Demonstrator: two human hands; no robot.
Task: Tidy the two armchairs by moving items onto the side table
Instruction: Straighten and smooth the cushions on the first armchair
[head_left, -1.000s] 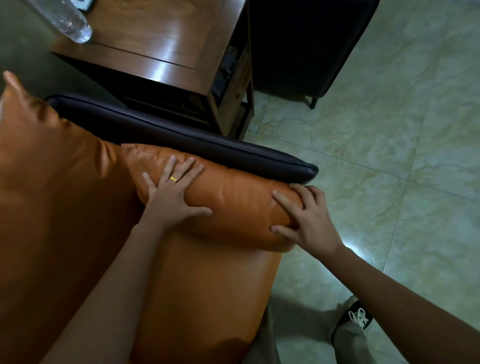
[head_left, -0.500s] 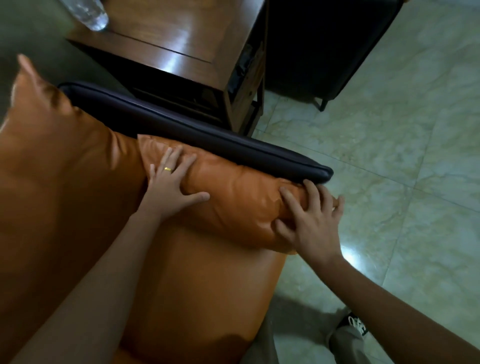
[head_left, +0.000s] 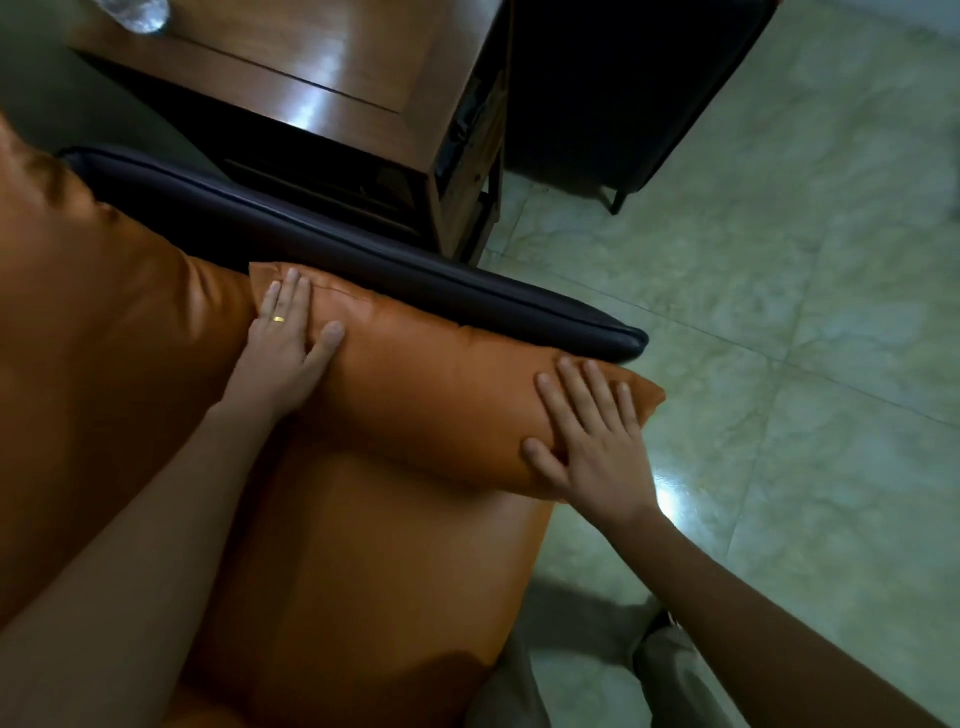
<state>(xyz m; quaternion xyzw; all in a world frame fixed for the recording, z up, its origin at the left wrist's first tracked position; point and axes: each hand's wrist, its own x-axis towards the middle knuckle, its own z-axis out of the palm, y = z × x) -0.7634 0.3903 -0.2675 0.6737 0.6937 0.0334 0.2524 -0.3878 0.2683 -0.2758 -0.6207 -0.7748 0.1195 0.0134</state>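
Note:
An orange leather armchair fills the lower left, with its seat cushion (head_left: 363, 561) and back cushion (head_left: 104, 322). An orange side cushion (head_left: 441, 384) lies along the dark armrest (head_left: 415, 280). My left hand (head_left: 285, 348) lies flat on the cushion's rear end, fingers together, a gold ring on one finger. My right hand (head_left: 587, 431) presses flat on the cushion's front end, fingers spread. The wooden side table (head_left: 322, 67) stands beyond the armrest. A clear plastic bottle (head_left: 136, 11) lies on it at the top edge, mostly cut off.
A second, dark armchair (head_left: 623, 88) stands right of the side table on thin legs. Pale green marble floor tiles (head_left: 779, 312) cover the right side. My trouser legs and a shoe (head_left: 670, 660) show at the bottom.
The view has shifted up and closer. My right hand went from gripping the cushion's front end to lying flat on it. My left hand slid toward the cushion's rear corner.

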